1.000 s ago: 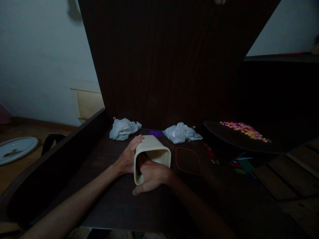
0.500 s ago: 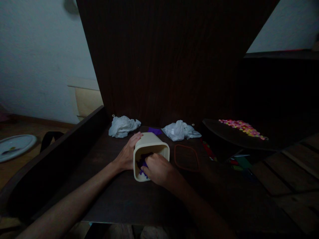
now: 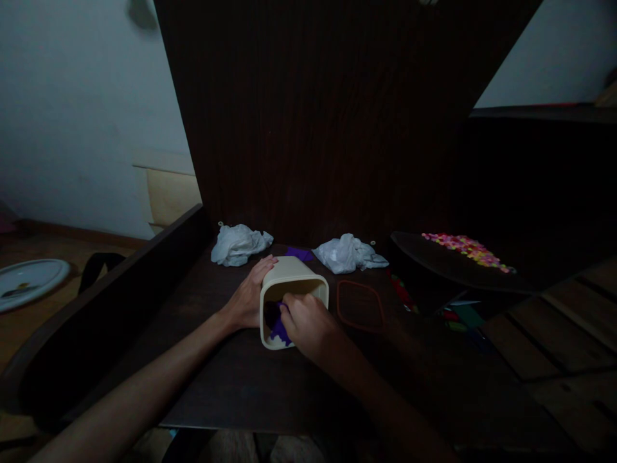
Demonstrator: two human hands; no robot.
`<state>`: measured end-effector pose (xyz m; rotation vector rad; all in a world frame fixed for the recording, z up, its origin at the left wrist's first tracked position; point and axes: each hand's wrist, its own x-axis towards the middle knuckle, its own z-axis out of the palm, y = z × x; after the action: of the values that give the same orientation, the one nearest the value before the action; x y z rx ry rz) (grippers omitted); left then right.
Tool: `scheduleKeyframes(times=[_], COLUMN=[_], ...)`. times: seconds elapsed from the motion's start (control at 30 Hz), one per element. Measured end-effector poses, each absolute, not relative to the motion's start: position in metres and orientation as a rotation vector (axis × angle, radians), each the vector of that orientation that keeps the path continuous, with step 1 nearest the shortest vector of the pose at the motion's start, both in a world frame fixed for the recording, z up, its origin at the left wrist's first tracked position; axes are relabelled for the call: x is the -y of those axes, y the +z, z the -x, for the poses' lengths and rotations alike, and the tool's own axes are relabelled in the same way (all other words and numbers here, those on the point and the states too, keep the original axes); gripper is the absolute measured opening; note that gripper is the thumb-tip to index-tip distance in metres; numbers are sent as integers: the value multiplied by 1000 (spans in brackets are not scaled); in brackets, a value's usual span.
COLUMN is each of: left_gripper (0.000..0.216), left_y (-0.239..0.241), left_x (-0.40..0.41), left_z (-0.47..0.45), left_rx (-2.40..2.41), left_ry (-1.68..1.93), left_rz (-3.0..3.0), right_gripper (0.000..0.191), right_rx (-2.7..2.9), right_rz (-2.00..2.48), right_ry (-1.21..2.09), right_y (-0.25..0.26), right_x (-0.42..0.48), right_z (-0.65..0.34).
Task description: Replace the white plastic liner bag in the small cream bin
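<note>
A cream plastic container (image 3: 289, 273) lies tipped on the dark wooden table (image 3: 231, 379), its mouth facing me. My left hand (image 3: 250, 297) is wrapped round its left side and steadies it. My right hand (image 3: 308, 325) is at the mouth, fingers closed on a purple cloth (image 3: 278, 329) that sits partly inside the container. How far the cloth reaches inside is hidden in shadow.
Two crumpled white bags (image 3: 238, 244) (image 3: 348, 253) lie at the back by the dark upright panel. A red-rimmed lid (image 3: 360, 305) rests to the right of the container. A dark tray with coloured beads (image 3: 463, 249) stands at the right. A white plate (image 3: 26, 280) lies on the floor at the left.
My right hand came out of the container's depth to its mouth, and the purple cloth now shows there in its fingers. The left hand has stayed on the container.
</note>
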<state>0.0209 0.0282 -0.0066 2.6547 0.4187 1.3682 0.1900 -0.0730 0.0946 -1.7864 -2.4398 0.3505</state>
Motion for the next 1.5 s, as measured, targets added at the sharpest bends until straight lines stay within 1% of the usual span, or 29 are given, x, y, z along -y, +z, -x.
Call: scheduleKeyframes(times=[0.17, 0.33, 0.37, 0.4, 0.47, 0.53, 0.63, 0.77, 0.93, 1.0, 1.07, 1.17, 1.23, 1.3, 1.33, 1.4, 1.5], left_gripper=[123, 115, 116, 118, 121, 119, 111, 112, 111, 111, 111, 106, 105, 108, 109, 111, 107], left_y=[-7, -6, -6, -7, -7, -8, -8, -7, -6, -6, -6, -7, -6, -6, -6, -6, -6], left_x=[-29, -27, -27, -27, -28, -29, -29, -29, -28, -28, -28, -28, -27, -25, -24, -23, -23], left_z=[-22, -21, -21, -21, -21, -21, -21, -21, -21, -22, -23, -25, -25, -25, -25, -24, -22], left_rx=[-436, -424, -432, -438, -439, -435, -417, -395, -411, -380, -358, -343, -336, -333, -334, -336, -331], left_ry=[1349, 1365, 1356, 1348, 1346, 1358, 1371, 1371, 1368, 1372, 1374, 1381, 1381, 1385, 1389, 1392, 1400], left_rz=[-2669, -2653, -2654, -2655, -2654, -2653, -2656, -2664, -2639, -2643, -2649, -2671, -2693, -2709, -2709, -2703, -2689], right_gripper=[27, 26, 30, 37, 57, 75, 94, 104, 99, 101, 110, 131, 139, 138, 135, 121, 103], right_rx=[2400, 2552, 2566, 2573, 2571, 2600, 2685, 2708, 2723, 2727, 2715, 2735, 2814, 2908, 2938, 2981, 3026], right_rz=[1655, 1363, 1336, 1308, 1258, 1242, 1275, 1361, 1605, 1698, 1779, 1844, 1836, 1795, 1781, 1770, 1786], right_ry=[328, 401, 415, 426, 432, 446, 486, 516, 528, 553, 567, 536, 511, 489, 486, 507, 585], right_y=[89, 77, 75, 73, 69, 65, 62, 67, 82, 82, 80, 74, 73, 74, 75, 76, 72], right_x=[83, 96, 97, 98, 96, 93, 91, 96, 110, 114, 114, 103, 90, 76, 70, 59, 49], right_z=[-199, -213, -215, -217, -218, -217, -213, -209, -202, -197, -191, -184, -180, -176, -174, -169, -161])
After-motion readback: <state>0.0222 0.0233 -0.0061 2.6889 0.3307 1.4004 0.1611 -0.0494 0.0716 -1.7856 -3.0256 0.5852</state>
